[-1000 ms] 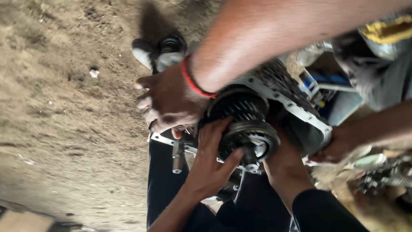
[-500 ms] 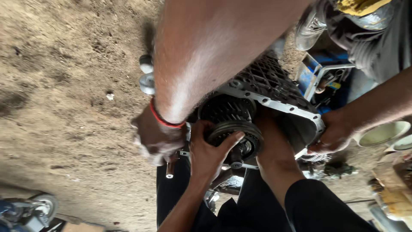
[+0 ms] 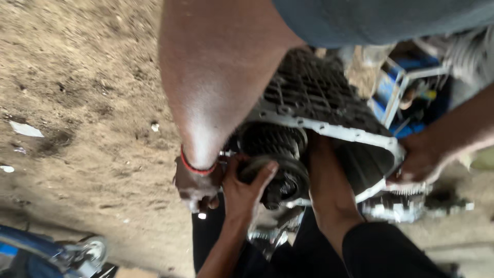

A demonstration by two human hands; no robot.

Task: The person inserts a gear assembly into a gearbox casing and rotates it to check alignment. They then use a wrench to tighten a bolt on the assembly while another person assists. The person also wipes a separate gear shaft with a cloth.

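Left of the gearbox housing, bare dirt floor runs down to a blue wheeled frame in the lower corner. At the housing's left edge, the person's left hand, with a red band at the wrist, curls its fingers against the casing. Blur hides whether it truly grips. Just right of it, a co-worker's hand reaches up from below and wraps the gear cluster that stands out of the housing's open mouth. The co-worker's other forearm goes in beside those gears. On the housing's right edge, the person's right hand is clamped on the pale flange rim. The two hands are well apart, one on each side. Under the right rim a toothed shaft lies on the floor, and a blue crate stands beyond the housing.

With the person's hands bracing both sides while another hand works the gears, a good hold likely means steady, even pressure on both sides. The housing should not rock, and fingertips belong on the rim, clear of the gear teeth.
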